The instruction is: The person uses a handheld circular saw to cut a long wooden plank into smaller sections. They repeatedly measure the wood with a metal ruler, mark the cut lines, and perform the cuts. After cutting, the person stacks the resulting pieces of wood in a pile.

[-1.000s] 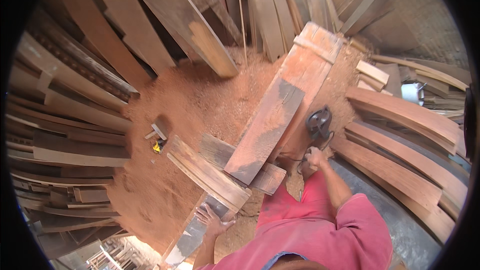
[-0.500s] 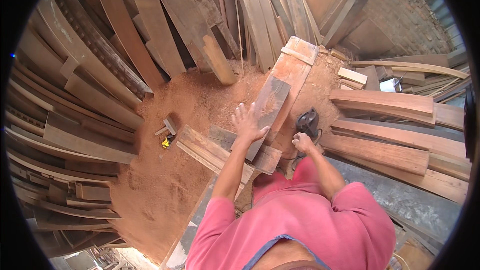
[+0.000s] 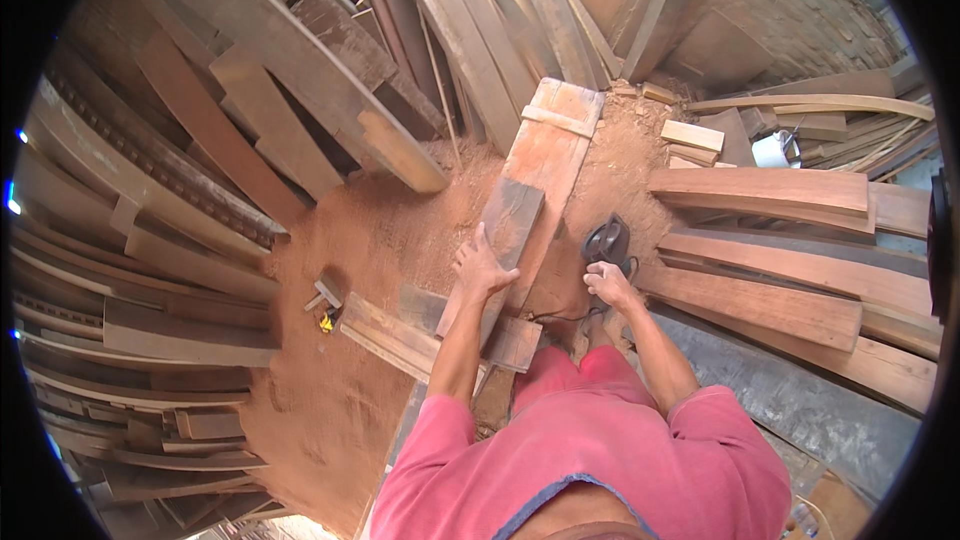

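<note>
A dark weathered board (image 3: 514, 222) lies lengthwise on a longer pale reddish plank (image 3: 558, 145) with a batten across its far end. My left hand (image 3: 484, 262) rests on the board with fingers spread. Beneath the near end are shorter crosswise boards (image 3: 393, 333). My right hand (image 3: 608, 282) is right of the board, fingers curled; whether they hold anything is too small to tell. It is just below a black power tool (image 3: 608, 238) with a cord, which lies in the sawdust.
Many boards (image 3: 180, 340) lean around the left and back. Reddish planks (image 3: 750, 300) lie to the right beside a grey slab (image 3: 800, 390). Small offcuts (image 3: 690, 135), a white container (image 3: 770, 150) and a small yellow item with metal (image 3: 326, 320) sit around the sawdust floor (image 3: 330, 420).
My left hand has moved from the lower boards up and right onto the dark board. My right hand has shifted slightly up toward the power tool. The view has shifted too.
</note>
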The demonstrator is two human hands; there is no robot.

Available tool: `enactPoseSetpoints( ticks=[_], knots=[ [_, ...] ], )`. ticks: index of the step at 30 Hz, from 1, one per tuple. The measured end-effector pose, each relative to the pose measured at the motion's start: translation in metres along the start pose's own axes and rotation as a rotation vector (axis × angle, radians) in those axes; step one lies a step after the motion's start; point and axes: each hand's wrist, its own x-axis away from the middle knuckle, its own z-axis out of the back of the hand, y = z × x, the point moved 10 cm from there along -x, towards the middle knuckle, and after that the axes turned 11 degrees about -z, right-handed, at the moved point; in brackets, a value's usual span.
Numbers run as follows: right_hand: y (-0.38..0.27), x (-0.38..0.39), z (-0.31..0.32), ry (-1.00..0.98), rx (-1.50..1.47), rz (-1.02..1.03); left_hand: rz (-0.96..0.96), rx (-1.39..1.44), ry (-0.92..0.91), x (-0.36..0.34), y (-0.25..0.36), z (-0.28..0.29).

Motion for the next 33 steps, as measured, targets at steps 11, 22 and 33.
enactPoseSetpoints(
  ticks=[11,22,33],
  knots=[
    [-0.262,0.007,0.03,-0.049,-0.435,0.487,-0.327,0.309,0.288,-0.001,0.076,0.05],
    [-0.421,0.145,0.09,0.384,0.188,0.994,-0.396,0.501,0.668,-0.027,0.156,0.13],
    [-0.399,0.123,0.065,0.531,0.494,1.078,-0.005,0.125,-0.071,-0.017,0.035,-0.049]
  ],
)
